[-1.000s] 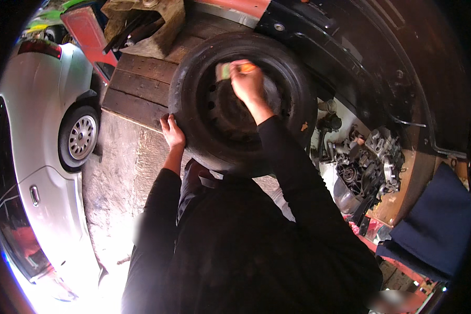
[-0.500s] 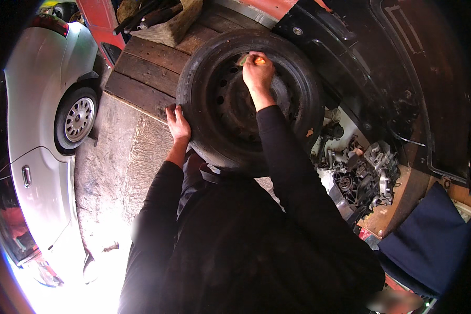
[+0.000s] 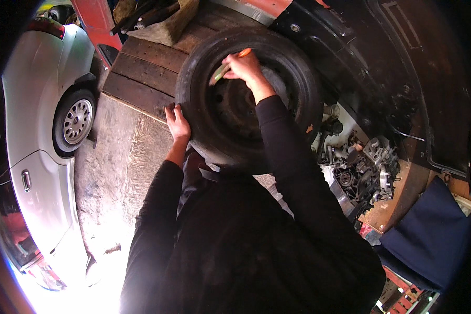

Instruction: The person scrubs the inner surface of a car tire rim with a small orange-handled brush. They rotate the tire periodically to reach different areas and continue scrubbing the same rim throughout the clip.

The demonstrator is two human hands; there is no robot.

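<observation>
A black tyre on a dark steel wheel (image 3: 197,137) lies on its side in front of me, over a wooden plank bench. My right hand (image 3: 244,68) is closed round a brush (image 3: 221,72) with an orange and green handle. Its blurred tip points left and down, at the inner left edge of the rim. Against the tyre's left sidewall rests my left hand (image 3: 178,124), fingers stretched out and apart, with nothing held in them.
The bench planks (image 3: 146,73) show left of the tyre, with a sack of tools (image 3: 167,23) behind. A silver car (image 3: 39,125) stands at left. To the right are a large black panel (image 3: 382,68), greasy metal engine parts (image 3: 358,167) and a dark blue cloth (image 3: 429,235).
My right hand has shifted left across the wheel with the brush, whose green part and tip now show at the rim's left edge. The left hand stays at the tyre.
</observation>
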